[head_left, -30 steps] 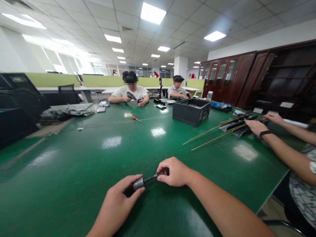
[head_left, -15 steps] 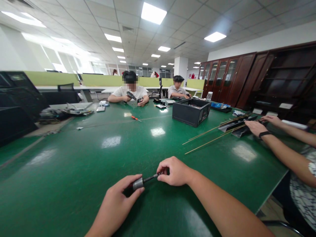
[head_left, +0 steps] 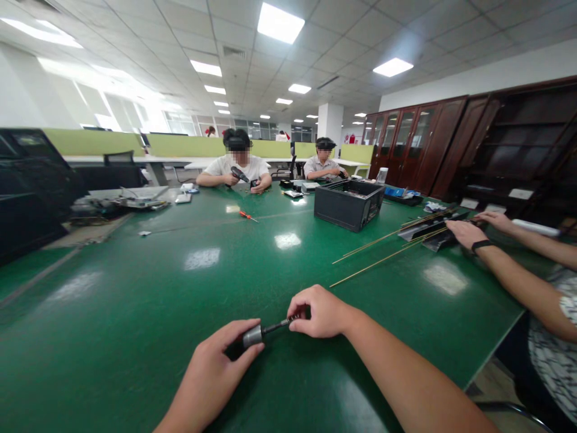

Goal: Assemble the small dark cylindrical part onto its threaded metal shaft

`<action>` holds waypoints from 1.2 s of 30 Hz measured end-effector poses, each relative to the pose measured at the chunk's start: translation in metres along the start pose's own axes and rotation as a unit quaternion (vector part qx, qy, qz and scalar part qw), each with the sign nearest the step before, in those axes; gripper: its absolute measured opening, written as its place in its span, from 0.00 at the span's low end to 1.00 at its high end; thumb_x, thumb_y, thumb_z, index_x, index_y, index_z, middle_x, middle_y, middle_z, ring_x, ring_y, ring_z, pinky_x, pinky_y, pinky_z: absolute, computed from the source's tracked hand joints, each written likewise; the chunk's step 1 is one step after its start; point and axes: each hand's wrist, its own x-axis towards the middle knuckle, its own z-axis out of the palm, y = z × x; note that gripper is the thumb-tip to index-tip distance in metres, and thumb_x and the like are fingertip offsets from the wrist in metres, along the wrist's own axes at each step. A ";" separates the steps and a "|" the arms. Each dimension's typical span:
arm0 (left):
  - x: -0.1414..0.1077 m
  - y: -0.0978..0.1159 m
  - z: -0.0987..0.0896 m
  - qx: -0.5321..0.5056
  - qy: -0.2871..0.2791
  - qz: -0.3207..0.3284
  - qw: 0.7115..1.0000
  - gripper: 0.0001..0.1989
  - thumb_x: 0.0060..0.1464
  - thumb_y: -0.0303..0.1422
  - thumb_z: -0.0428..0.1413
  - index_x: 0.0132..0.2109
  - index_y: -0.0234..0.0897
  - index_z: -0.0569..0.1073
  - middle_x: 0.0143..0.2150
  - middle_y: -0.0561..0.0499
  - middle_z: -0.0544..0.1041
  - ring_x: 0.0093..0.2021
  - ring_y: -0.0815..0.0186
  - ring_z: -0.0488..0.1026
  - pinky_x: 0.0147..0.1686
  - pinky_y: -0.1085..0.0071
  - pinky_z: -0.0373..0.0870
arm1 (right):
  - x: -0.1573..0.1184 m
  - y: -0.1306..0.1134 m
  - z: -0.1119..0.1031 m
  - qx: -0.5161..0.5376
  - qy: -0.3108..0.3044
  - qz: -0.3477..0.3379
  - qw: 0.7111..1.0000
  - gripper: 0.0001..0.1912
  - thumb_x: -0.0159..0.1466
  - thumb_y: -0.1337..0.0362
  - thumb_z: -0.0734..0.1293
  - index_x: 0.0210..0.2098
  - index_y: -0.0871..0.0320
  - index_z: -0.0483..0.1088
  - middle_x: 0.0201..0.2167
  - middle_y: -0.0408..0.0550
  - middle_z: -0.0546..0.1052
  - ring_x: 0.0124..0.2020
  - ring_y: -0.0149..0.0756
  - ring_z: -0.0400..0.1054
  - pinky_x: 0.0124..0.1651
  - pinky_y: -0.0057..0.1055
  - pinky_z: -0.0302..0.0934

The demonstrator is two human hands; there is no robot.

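In the head view, my left hand (head_left: pixel 220 364) grips a short grey metal cylinder (head_left: pixel 253 337) between thumb and fingers, low at the centre. A thin dark shaft (head_left: pixel 274 327) runs from the cylinder up and right to my right hand (head_left: pixel 318 313). There, my right thumb and fingers pinch a small dark coiled piece (head_left: pixel 294 319) at the shaft's far end. Both hands are just above the green table (head_left: pixel 148 307). What lies inside my left palm is hidden.
An orange screwdriver (head_left: pixel 247 215) and an open black case (head_left: pixel 347 204) lie farther back. At right, a person's hands (head_left: pixel 464 233) touch dark metal rails beside long thin rods (head_left: pixel 374 270). Two people sit across the table, one holding a power drill (head_left: pixel 238 174).
One long thin rod at the right has slid slightly toward the lower left. My hands hold almost the same pose.
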 end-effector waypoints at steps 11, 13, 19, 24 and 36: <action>0.000 0.000 -0.001 -0.005 -0.003 -0.007 1.000 0.17 0.52 0.47 0.61 0.47 0.47 0.80 0.45 0.52 0.82 0.46 0.57 0.79 0.50 0.62 0.76 | -0.004 0.006 -0.017 0.001 -0.043 0.022 0.999 0.08 0.55 0.64 0.73 0.35 0.59 0.79 0.28 0.44 0.79 0.28 0.31 0.70 0.32 0.24 0.63; 0.000 0.000 -0.001 -0.006 -0.007 -0.006 1.000 0.17 0.52 0.46 0.61 0.47 0.48 0.79 0.46 0.52 0.82 0.46 0.57 0.79 0.50 0.62 0.76 | -0.006 0.011 -0.024 0.006 -0.051 0.045 0.998 0.08 0.55 0.65 0.73 0.34 0.60 0.79 0.27 0.44 0.78 0.27 0.31 0.70 0.31 0.24 0.62; -0.001 0.002 -0.004 -0.014 -0.010 0.015 1.000 0.16 0.53 0.46 0.60 0.47 0.48 0.79 0.43 0.52 0.81 0.44 0.58 0.79 0.46 0.65 0.77 | -0.014 0.030 -0.047 0.022 -0.105 0.139 0.984 0.12 0.49 0.64 0.77 0.33 0.59 0.81 0.25 0.43 0.78 0.26 0.32 0.70 0.29 0.24 0.61; 0.000 0.006 -0.003 -0.040 -0.004 -0.040 0.998 0.19 0.51 0.48 0.61 0.47 0.45 0.78 0.44 0.50 0.82 0.45 0.56 0.79 0.48 0.62 0.76 | -0.020 0.047 -0.059 0.035 -0.130 0.183 0.974 0.15 0.45 0.62 0.79 0.33 0.58 0.82 0.25 0.42 0.77 0.26 0.31 0.68 0.27 0.23 0.58; -0.030 0.002 -0.053 -0.189 0.101 -0.230 0.949 0.35 0.43 0.58 0.61 0.53 0.42 0.72 0.43 0.47 0.83 0.50 0.51 0.78 0.55 0.58 0.75 | -0.013 0.058 -0.049 0.183 -0.135 0.165 0.960 0.20 0.45 0.59 0.80 0.36 0.62 0.80 0.21 0.39 0.73 0.23 0.27 0.62 0.26 0.23 0.53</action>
